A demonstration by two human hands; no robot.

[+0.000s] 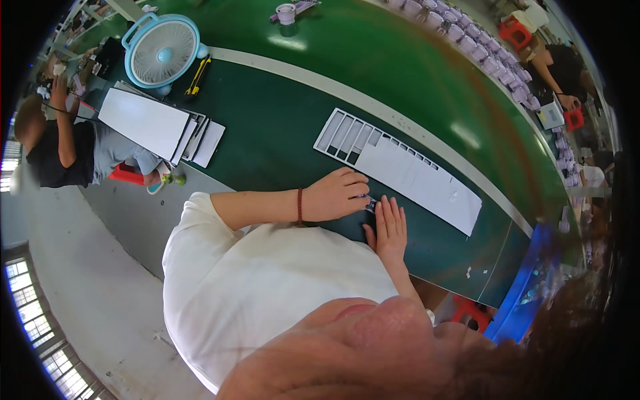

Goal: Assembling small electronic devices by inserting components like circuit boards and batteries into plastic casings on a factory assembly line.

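Observation:
My left hand (339, 195), with a red-brown cord on its wrist, is closed with bent fingers at a small dark piece with pale marks (371, 204) on the dark green table. The fingers partly cover that piece, so its kind cannot be told. My right hand (390, 227) lies flat just right of it, fingers stretched out, holding nothing. Beyond both hands rests a long white sheet (420, 179). Its left end has a row of long rectangular windows, and small slots run along its far edge.
A stack of white sheets (147, 120) lies at the left, near a light-blue fan (163, 55) and a yellow-black cutter (198, 77). A green conveyor belt (373, 47) runs beyond a pale rail (300, 77). A blue bin (527, 287) stands right. A co-worker (73, 147) sits left.

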